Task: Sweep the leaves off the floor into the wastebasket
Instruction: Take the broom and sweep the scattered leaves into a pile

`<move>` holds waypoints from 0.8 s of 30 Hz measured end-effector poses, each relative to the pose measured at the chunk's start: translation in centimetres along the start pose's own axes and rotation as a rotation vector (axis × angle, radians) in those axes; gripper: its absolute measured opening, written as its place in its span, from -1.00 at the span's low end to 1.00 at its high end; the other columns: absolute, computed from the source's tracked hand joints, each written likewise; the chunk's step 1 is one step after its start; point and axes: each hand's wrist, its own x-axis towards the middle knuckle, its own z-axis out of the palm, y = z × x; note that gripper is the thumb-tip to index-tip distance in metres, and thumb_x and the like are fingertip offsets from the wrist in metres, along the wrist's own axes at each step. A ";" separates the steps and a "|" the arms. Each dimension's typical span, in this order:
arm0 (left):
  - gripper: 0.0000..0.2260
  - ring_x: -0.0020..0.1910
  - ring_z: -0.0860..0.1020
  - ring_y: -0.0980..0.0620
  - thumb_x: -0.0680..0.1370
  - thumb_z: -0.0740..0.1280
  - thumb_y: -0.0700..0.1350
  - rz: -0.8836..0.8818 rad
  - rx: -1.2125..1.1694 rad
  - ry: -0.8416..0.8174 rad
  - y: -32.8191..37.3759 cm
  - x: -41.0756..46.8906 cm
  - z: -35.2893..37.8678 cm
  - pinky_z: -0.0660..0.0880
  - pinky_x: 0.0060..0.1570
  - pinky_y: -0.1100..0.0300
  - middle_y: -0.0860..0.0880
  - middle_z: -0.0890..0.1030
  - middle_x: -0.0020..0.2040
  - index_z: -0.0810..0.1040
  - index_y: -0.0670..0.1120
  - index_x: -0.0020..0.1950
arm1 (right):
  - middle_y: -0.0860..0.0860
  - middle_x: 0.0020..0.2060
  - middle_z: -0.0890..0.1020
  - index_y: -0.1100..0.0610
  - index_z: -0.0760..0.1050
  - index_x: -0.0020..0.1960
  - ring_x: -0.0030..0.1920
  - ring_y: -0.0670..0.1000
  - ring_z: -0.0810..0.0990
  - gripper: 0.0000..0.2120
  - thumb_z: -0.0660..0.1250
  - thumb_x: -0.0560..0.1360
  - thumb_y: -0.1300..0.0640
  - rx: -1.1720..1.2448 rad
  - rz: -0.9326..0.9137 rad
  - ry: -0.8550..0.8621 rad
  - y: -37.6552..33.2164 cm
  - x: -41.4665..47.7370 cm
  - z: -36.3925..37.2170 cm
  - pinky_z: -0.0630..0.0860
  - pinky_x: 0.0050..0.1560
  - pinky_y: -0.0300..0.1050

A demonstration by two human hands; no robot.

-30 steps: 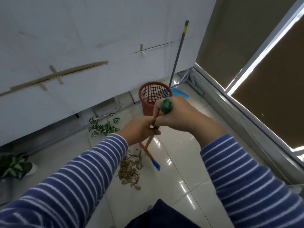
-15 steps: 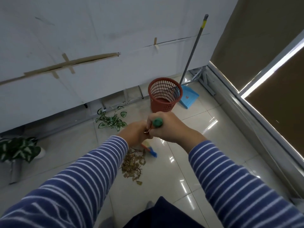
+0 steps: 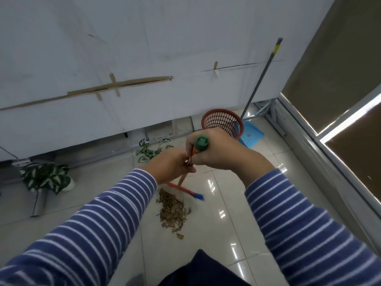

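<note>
Dry brown leaves are bunched into one tight pile on the glossy tile floor now, and that's the main change: a second ago they sat looser with the broom head beside them, and now the broom head has swung round to the far edge of the pile, touching or just about touching it (hard to tell through the blur). Both hands are wrapped around the broom handle. The right hand is closed near the green cap at the top, and the left hand is clamped shut just below it, the two hands nearly touching.

The red mesh wastebasket stands further off by the white wall, with the blue dustpan just right of it, its long grey handle leaning up against the wall. Pile and basket are well apart.

My read: gathering is basically done, but nothing is in the basket yet. With the bristles on the far side, a pull would drag the leaves toward the person's feet, away from the basket. Probably just tidying stragglers before the dustpan gets fetched. There's also a sprig of green-and-white leaves near the wall, not swept.
</note>
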 end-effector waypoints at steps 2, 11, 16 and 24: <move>-0.94 -0.25 0.50 0.14 0.47 0.36 -0.02 -0.035 0.044 0.010 -0.7 -0.6 0.5 0.30 -0.27 0.36 0.15 0.51 -0.25 0.49 0.08 -0.15 | -0.06 -0.21 0.61 0.06 0.57 -0.19 -0.17 -0.08 0.59 -0.86 0.41 0.36 0.29 -0.064 -0.023 -0.047 -0.2 0.5 1.3 0.61 -0.15 -0.13; -0.84 -0.17 0.54 -0.07 0.51 0.32 -0.05 -0.174 0.086 -0.020 -3.7 -4.2 2.5 0.48 -0.11 0.06 -0.10 0.62 -0.15 0.57 -0.13 -0.05 | 0.02 -0.07 0.65 0.08 0.59 -0.13 -0.02 0.02 0.58 -0.86 0.42 0.37 0.28 -0.173 -0.079 -0.159 -1.2 1.4 6.0 0.56 0.03 0.04; -0.91 -0.28 0.50 0.02 0.49 0.33 -0.07 -0.122 0.022 0.067 -4.1 -6.4 0.3 0.45 -0.24 0.16 0.00 0.54 -0.28 0.47 0.00 -0.21 | 0.01 -0.13 0.64 0.10 0.56 -0.16 -0.08 -0.01 0.59 -0.87 0.39 0.36 0.29 -0.206 -0.122 -0.132 -4.8 1.8 6.1 0.57 -0.06 -0.07; -0.92 -0.28 0.51 0.16 0.47 0.36 -0.07 -0.042 -0.052 0.164 -6.0 -12.3 -5.2 0.39 -0.30 0.32 0.12 0.52 -0.29 0.48 0.04 -0.16 | 0.03 -0.24 0.62 0.12 0.54 -0.16 -0.19 0.00 0.59 -0.93 0.38 0.35 0.21 -0.171 -0.163 -0.006 -12.9 2.1 8.3 0.60 -0.10 0.04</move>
